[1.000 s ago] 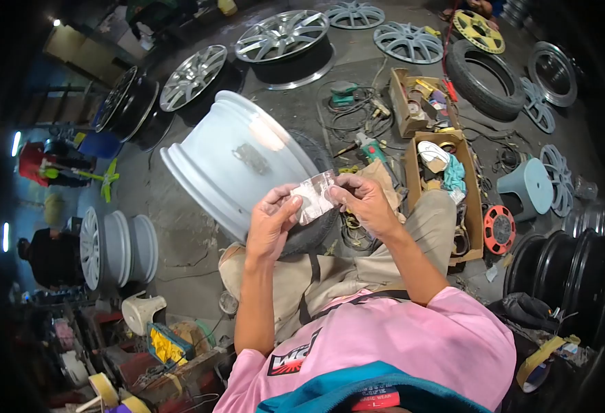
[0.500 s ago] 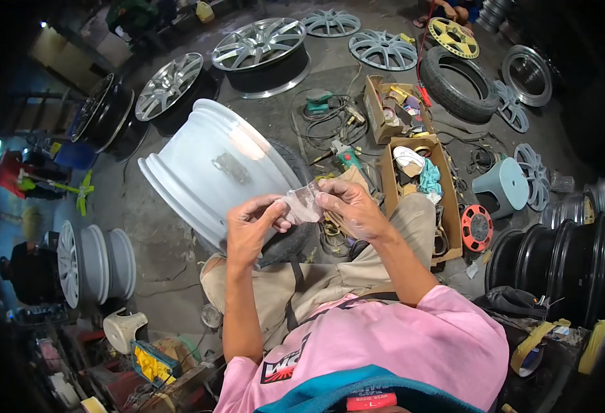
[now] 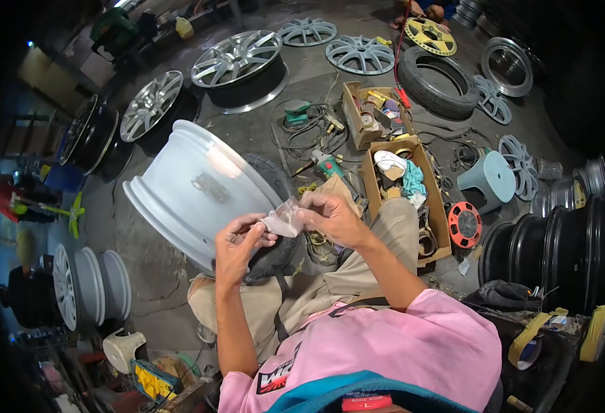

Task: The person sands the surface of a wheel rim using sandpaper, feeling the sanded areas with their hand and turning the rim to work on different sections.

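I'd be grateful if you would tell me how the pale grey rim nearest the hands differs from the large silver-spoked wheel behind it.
The pale grey rim has a light barrel with a dark patch, while the silver-spoked wheel has a black barrel. The rim lies tipped on its side; the wheel sits face up, spokes showing. Neither has a tyre fitted.

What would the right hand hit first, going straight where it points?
Past the clear plastic it pinches, the right hand would probably meet the pale grey wheel, though depth is hard to judge.
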`<state>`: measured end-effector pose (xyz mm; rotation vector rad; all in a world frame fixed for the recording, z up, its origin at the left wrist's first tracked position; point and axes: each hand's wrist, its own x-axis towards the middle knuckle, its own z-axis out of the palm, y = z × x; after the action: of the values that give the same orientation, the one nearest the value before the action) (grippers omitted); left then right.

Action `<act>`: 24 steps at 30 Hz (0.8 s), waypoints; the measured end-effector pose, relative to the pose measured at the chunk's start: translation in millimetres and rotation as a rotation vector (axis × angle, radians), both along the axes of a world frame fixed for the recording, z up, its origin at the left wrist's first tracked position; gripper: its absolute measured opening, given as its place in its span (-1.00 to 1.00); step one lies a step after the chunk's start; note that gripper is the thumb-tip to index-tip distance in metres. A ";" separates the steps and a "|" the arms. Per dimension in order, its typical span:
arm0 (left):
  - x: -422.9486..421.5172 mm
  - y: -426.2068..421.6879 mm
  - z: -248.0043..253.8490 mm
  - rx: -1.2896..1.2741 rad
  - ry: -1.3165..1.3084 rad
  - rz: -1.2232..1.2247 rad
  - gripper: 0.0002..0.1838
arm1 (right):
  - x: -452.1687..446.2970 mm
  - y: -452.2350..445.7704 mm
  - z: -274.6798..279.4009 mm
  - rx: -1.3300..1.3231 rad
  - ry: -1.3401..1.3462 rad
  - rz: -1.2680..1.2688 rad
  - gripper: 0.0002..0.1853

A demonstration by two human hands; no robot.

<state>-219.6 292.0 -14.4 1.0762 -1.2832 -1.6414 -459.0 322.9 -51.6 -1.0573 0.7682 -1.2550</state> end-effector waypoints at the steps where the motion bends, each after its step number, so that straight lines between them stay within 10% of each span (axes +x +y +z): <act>1: -3.8 0.0 0.5 -0.005 0.009 -0.010 -0.69 | -3.4 0.2 -2.9 -0.016 -0.019 0.055 -0.86; 24: -44.3 9.0 -16.2 0.074 -0.008 -0.040 -0.66 | -7.0 15.6 -28.1 -0.185 0.404 -0.295 -0.76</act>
<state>-263.9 301.0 -30.6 1.1086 -1.2647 -1.7282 -466.0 338.5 -79.7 -1.4109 1.1652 -1.3984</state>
